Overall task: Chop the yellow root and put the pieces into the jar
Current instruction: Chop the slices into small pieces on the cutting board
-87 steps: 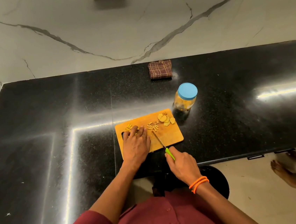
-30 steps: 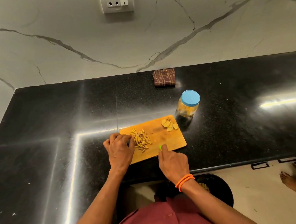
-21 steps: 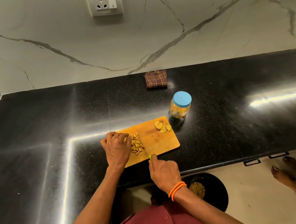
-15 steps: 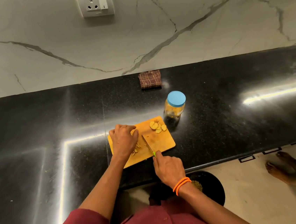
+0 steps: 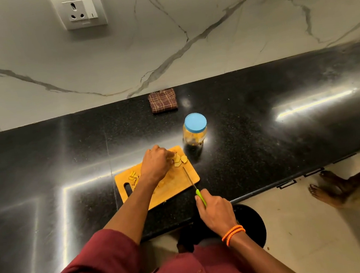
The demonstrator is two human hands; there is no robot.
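A wooden cutting board [image 5: 175,186] lies on the black counter. Small chopped yellow sticks [image 5: 133,177] sit at its left end. Flat yellow root slices [image 5: 180,159] lie at its far right corner. My left hand [image 5: 156,164] reaches across the board, its curled fingers on those slices. My right hand [image 5: 216,213] grips a green-handled knife [image 5: 194,186] at the board's near right edge, blade pointing away over the board. A jar [image 5: 195,130] with a blue lid on stands just beyond the board, with yellow pieces inside.
A folded brown checked cloth [image 5: 163,100] lies against the marble wall behind the jar. A round black bin [image 5: 250,222] sits on the floor below the counter edge. Another person's bare feet [image 5: 327,189] stand on the floor at right.
My left hand moved from the chopped sticks at the board's left across to the slices at the far right corner. The knife drew back toward the board's right edge.
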